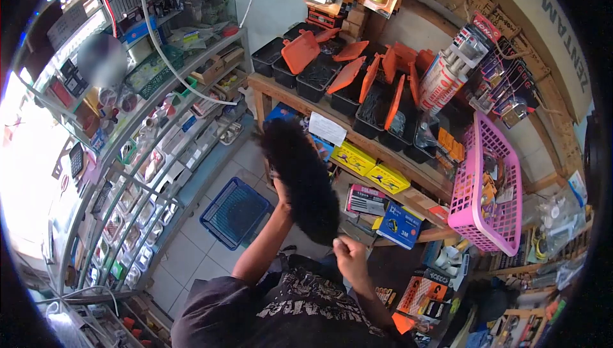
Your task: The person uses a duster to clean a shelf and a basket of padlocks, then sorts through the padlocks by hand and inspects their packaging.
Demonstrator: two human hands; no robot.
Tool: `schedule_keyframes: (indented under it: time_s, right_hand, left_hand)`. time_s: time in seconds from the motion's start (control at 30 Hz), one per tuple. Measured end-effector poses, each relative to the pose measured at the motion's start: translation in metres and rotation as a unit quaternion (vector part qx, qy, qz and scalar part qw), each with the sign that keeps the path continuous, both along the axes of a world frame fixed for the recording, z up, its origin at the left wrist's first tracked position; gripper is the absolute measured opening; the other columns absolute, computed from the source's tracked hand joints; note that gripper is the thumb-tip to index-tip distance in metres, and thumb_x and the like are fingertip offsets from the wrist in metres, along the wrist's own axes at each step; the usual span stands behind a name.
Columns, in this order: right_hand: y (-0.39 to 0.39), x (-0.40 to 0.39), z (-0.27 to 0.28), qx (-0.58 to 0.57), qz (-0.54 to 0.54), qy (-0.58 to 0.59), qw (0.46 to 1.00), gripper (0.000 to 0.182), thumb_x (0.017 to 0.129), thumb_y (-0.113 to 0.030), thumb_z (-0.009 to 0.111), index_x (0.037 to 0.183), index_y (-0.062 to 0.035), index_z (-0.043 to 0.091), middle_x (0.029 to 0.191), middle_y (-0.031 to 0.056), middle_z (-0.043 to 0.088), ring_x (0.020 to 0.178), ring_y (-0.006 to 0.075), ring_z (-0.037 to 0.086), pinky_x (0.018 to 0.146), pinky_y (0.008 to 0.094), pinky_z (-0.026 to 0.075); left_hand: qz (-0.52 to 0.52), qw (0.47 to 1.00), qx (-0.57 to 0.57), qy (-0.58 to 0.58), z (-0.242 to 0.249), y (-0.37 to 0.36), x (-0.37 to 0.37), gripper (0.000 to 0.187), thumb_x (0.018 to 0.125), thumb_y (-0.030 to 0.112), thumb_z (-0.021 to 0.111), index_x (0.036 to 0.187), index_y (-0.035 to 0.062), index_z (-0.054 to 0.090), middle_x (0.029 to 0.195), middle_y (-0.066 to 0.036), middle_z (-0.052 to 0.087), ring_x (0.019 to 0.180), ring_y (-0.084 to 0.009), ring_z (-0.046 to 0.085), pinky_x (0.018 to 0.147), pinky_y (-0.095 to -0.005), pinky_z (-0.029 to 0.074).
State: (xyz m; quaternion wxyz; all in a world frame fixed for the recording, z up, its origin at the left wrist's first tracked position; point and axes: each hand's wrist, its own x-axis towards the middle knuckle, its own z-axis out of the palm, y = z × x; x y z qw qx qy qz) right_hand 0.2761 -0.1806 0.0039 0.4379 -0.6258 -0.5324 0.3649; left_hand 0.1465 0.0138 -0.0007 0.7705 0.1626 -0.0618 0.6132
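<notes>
A long black fluffy duster (303,182) slants across the middle of the head view, its lower end toward my chest. My right hand (350,260) is closed at that lower end, thumb along the top, gripping the duster there. My left hand (280,191) reaches up against the duster's left side. Most of its fingers disappear behind the dark fibres, so its grip cannot be made out. The duster hangs in front of a wooden shelf unit (255,102) and covers part of it.
Black bins (313,86) with orange lids (300,52) line the shelf top. A pink basket (456,211) stands at the right, near yellow boxes (353,158) and a blue 3M box (399,225). A blue basket (211,220) sits on the tiled floor. Glass display shelving (156,96) curves along the left.
</notes>
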Motion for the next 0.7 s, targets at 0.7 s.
schedule_keyframes:
  time_s: [0.7]
  right_hand:
    - [-0.019, 0.035, 0.002, -0.023, 0.031, -0.134, 0.990, 0.031, 0.094, -0.024, 0.057, 0.073, -0.0009, 0.055, 0.056, 0.0146, 0.045, 0.048, 0.0278, 0.043, 0.049, 0.0386, 0.036]
  left_hand:
    - [0.103, 0.918, 0.056, 0.378, 0.033, -0.022, -0.048, 0.086, 0.090, 0.072, 0.032, 0.141, 0.0018, 0.038, 0.131, -0.019, 0.053, 0.119, -0.0342, 0.054, 0.103, -0.0477, 0.042]
